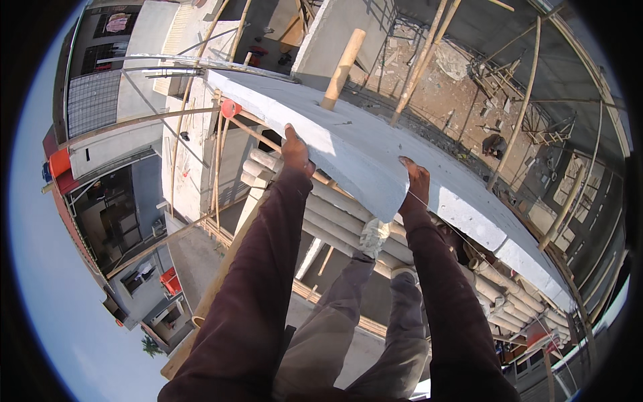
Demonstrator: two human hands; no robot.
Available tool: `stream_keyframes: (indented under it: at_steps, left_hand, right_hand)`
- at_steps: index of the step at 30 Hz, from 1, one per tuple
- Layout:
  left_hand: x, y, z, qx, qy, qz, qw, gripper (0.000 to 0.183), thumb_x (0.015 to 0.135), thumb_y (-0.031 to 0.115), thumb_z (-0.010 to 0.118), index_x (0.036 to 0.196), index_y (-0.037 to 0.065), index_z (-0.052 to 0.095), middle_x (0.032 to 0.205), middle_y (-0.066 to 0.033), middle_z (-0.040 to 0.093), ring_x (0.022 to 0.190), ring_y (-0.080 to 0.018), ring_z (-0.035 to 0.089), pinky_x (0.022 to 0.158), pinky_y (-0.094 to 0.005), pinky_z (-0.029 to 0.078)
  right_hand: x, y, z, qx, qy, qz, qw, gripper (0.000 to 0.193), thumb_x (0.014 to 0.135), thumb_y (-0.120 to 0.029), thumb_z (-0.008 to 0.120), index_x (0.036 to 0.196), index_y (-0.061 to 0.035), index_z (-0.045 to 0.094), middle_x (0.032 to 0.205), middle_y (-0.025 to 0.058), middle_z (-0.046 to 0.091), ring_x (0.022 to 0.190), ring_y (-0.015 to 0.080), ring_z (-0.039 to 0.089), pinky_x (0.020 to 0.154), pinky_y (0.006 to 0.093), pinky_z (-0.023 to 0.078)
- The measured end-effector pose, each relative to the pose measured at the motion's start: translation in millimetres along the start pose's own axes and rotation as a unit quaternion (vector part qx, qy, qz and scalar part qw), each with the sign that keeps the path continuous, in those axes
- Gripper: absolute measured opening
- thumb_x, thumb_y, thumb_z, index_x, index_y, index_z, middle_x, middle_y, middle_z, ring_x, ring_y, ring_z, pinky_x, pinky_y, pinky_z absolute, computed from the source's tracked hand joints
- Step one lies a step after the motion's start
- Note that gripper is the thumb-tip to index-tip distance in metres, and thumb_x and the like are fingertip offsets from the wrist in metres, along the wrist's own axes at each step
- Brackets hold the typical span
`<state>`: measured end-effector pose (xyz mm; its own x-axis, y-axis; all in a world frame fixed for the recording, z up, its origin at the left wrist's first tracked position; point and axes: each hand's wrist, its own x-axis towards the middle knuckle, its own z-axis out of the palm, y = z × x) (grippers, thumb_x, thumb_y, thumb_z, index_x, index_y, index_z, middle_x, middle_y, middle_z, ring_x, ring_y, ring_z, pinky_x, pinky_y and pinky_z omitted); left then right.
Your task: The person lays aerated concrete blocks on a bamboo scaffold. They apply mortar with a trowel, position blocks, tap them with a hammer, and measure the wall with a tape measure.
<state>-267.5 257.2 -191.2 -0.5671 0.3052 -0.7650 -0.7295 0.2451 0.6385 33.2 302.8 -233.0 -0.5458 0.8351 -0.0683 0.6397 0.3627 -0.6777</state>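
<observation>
Along the top of the white block wall (469,218), jutting toward the person, is a pale-grey, flat-faced masonry block (358,167) with a pointed near corner. Its far edge blends into the wall, hard to make out. The left hand (296,155) and right hand (415,184) grip opposite ends, some fingers hidden.

Whitish block (355,169) — flat-faced, matte — slanting along the white wall (469,216)
</observation>
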Motion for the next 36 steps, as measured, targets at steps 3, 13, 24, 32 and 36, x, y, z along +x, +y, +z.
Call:
stream_keyframes:
  at_steps: [3, 13, 24, 32, 36]
  left_hand:
    - [7.5, -5.3, 6.4, 0.063, 0.077, -0.013, 0.995, 0.062, 0.105, 0.054, 0.043, 0.136, 0.001, 0.051, 0.118, -0.0137, 0.063, 0.109, -0.0319, 0.065, 0.096, -0.0522, 0.052]
    - [31.9, -30.5, 4.7, 0.087, 0.142, 0.093, 0.982, 0.079, 0.102, 0.062, 0.04, 0.1, -0.014, 0.064, 0.084, -0.0227, 0.065, 0.071, -0.0311, 0.062, 0.067, -0.0475, 0.048]
    - [-2.7, -2.0, 23.0, 0.075, 0.164, 0.067, 0.981, 0.067, 0.102, 0.053, 0.047, 0.123, -0.009, 0.058, 0.1, -0.0188, 0.069, 0.079, -0.0295, 0.068, 0.066, -0.0444, 0.053]
    - [-13.5, 1.3, 32.1, 0.018, 0.136, 0.06, 0.989, 0.061, 0.099, 0.056, 0.049, 0.116, -0.001, 0.064, 0.093, -0.0101, 0.064, 0.076, -0.022, 0.058, 0.058, -0.0432, 0.043]
    - [-6.9, 1.4, 28.4, 0.015, 0.147, 0.056, 0.988, 0.064, 0.103, 0.048, 0.051, 0.12, -0.013, 0.059, 0.098, -0.0185, 0.07, 0.079, -0.0264, 0.068, 0.072, -0.0398, 0.053]
  right_hand:
    - [-1.2, 10.3, 5.9, 0.035, 0.026, -0.015, 0.999, 0.048, 0.086, -0.014, 0.07, 0.133, -0.0097, 0.059, 0.129, 0.01, 0.064, 0.116, 0.0282, 0.057, 0.107, 0.0399, 0.04]
    - [-5.2, 47.5, 24.8, 0.289, -0.041, 0.093, 0.952, 0.036, 0.093, -0.02, 0.067, 0.126, -0.007, 0.063, 0.118, 0.0088, 0.064, 0.114, 0.023, 0.057, 0.101, 0.0379, 0.044]
    - [-6.7, 93.2, 50.7, -0.153, -0.047, -0.078, 0.984, 0.034, 0.095, -0.017, 0.056, 0.128, -0.0113, 0.061, 0.119, 0.0046, 0.063, 0.118, 0.0202, 0.058, 0.103, 0.0358, 0.038]
    - [-1.5, 67.7, 34.9, 0.389, -0.051, 0.173, 0.903, 0.035, 0.091, -0.019, 0.062, 0.126, -0.012, 0.063, 0.115, 0.0051, 0.063, 0.113, 0.0228, 0.058, 0.099, 0.0391, 0.04]
    - [1.3, 64.0, 34.7, 0.317, -0.031, 0.145, 0.937, 0.039, 0.089, -0.018, 0.065, 0.127, -0.0116, 0.063, 0.116, 0.0061, 0.063, 0.112, 0.0263, 0.059, 0.097, 0.0409, 0.043]
